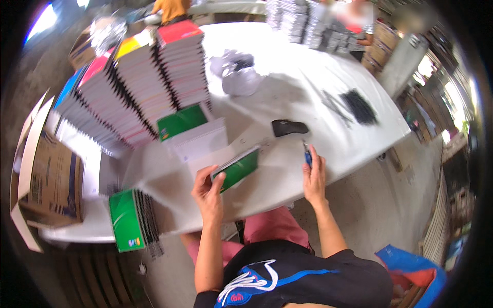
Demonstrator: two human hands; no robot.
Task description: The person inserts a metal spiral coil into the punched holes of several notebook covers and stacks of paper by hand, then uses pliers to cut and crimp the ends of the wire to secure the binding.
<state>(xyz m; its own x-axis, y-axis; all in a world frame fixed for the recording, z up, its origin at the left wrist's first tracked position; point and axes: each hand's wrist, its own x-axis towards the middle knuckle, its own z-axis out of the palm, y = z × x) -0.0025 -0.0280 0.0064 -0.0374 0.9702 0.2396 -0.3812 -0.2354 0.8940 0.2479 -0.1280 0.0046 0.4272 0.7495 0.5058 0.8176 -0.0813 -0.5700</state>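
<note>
My left hand (209, 192) grips a green-covered notebook (241, 170) by its near left end, tilted above the white table. In my right hand (314, 179) are small blue-handled pliers (307, 154), metal tip pointing away from me. Beyond them a black object (289, 128) of unclear kind lies on the table. Left of the held notebook are another green-covered notebook (182, 122) and open white pages (201, 141). At the table's front left edge sits a stack of green spiral notebooks (126, 219), their black coils facing right.
Tall stacks of spiral notebooks (182, 66) stand at the back left, beside a cardboard box (51, 179). Clear plastic (240, 79) lies mid-table. A bundle of black binding coils (358, 107) is at the right. Across the table (328, 77), a person (354, 28) stands near more stacks.
</note>
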